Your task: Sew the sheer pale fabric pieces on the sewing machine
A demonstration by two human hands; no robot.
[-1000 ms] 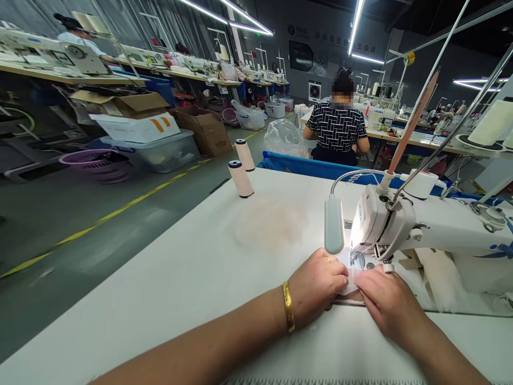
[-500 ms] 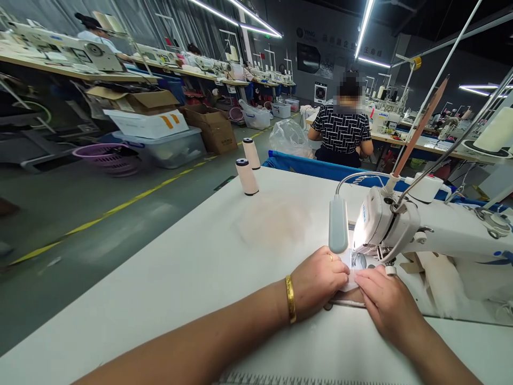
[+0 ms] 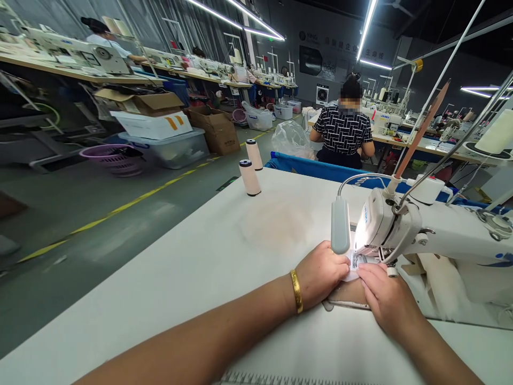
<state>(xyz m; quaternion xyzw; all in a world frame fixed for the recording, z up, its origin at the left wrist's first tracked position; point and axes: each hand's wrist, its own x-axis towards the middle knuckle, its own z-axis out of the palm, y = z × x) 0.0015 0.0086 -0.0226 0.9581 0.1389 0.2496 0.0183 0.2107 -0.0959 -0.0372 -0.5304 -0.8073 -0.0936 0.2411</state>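
Note:
A small piece of white fabric point(image 3: 351, 275) lies under the needle area of a white sewing machine point(image 3: 444, 227). My left hand point(image 3: 321, 271), with a gold bangle at the wrist, has its fingers closed on the fabric's left side. From the right, my right hand point(image 3: 388, 297) pinches the near edge, its fingertips close to the presser foot. Part of the fabric is hidden beneath my fingers. A grey lamp head point(image 3: 340, 227) hangs just above my left hand, and light falls on the needle area.
Two pale pink thread spools point(image 3: 250, 179) stand at the white table's point(image 3: 192, 289) far edge. A ruler scale point(image 3: 272, 378) runs along the near edge. Beige cloth point(image 3: 436, 278) lies beneath the machine arm. A person point(image 3: 342, 128) sits ahead, beyond a blue cloth bin point(image 3: 304, 167).
My left hand has shifted slightly forward, and the fabric sits a little further in at the needle. My right hand stays beside the presser foot. The whole view has shifted slightly.

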